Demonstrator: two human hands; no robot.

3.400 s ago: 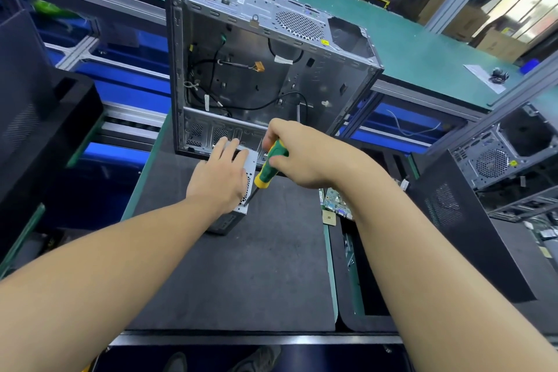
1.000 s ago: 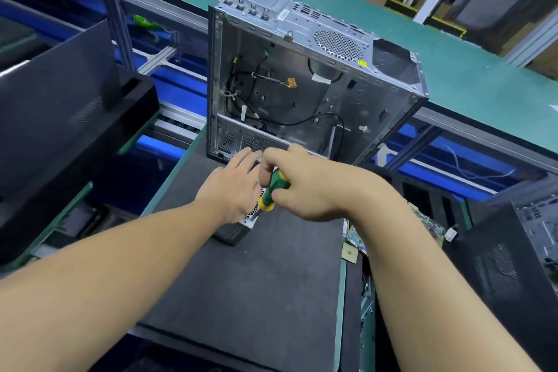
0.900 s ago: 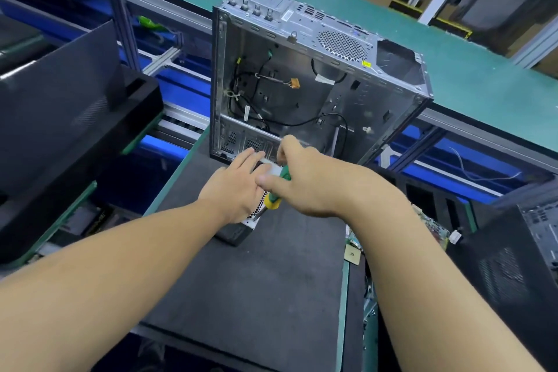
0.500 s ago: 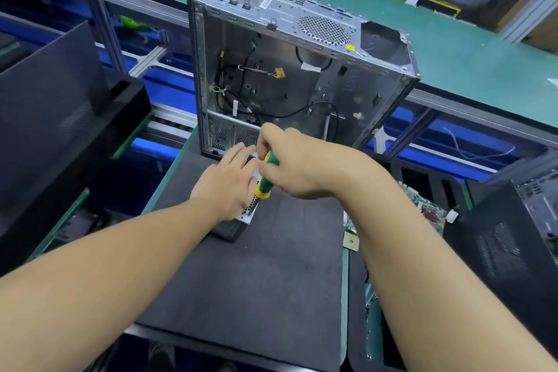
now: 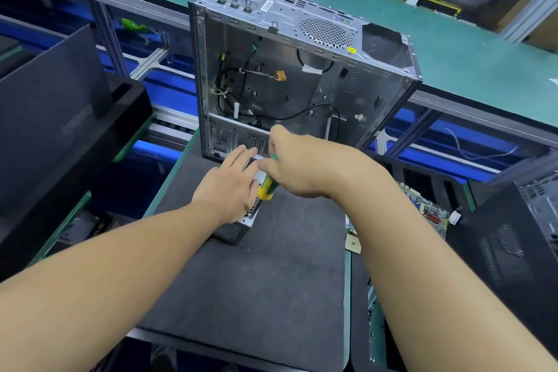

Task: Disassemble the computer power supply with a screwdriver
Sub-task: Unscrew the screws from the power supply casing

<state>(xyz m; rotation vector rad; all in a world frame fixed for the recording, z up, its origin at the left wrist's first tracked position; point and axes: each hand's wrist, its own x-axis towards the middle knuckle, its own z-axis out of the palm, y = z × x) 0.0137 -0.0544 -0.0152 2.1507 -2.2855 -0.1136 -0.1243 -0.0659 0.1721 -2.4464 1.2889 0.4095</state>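
Mid-frame, the left hand presses flat on the power supply; the right hand grips the green-yellow screwdriver.

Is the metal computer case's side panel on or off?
Off. The case stands with its near side open, so its bare inner wall and loose black cables are in plain sight.

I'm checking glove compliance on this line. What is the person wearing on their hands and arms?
Nothing that shows: the left hand and right hand are ungloved, with no ring visible. The left forearm and right forearm are bare up to the frame's edge: no sleeves, watch, wristband or strap in view.
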